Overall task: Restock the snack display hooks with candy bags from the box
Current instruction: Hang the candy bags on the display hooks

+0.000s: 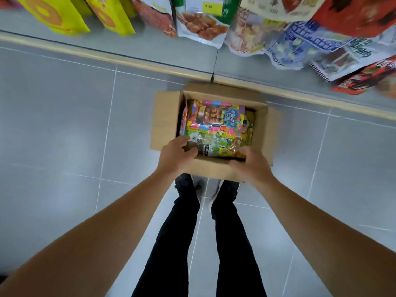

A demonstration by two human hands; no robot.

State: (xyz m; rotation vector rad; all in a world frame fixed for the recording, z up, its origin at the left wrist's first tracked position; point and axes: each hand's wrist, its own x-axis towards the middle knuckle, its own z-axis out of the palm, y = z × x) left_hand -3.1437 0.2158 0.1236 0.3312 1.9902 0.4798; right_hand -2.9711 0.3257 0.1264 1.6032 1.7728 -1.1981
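An open cardboard box stands on the grey tile floor against the base of the display. Colourful candy bags fill it; a pink and yellow bag lies on top at the far side, and a green bag lies nearest me. My left hand reaches in at the near left corner, fingers curled on the green bag's left end. My right hand rests over the near right rim, fingers bent on the same bag's right end.
Snack bags hang from the display above: yellow bags at upper left, meat snack bags in the middle, red and blue bags at upper right. A tan kick strip runs along the display base. My shoes stand just behind the box.
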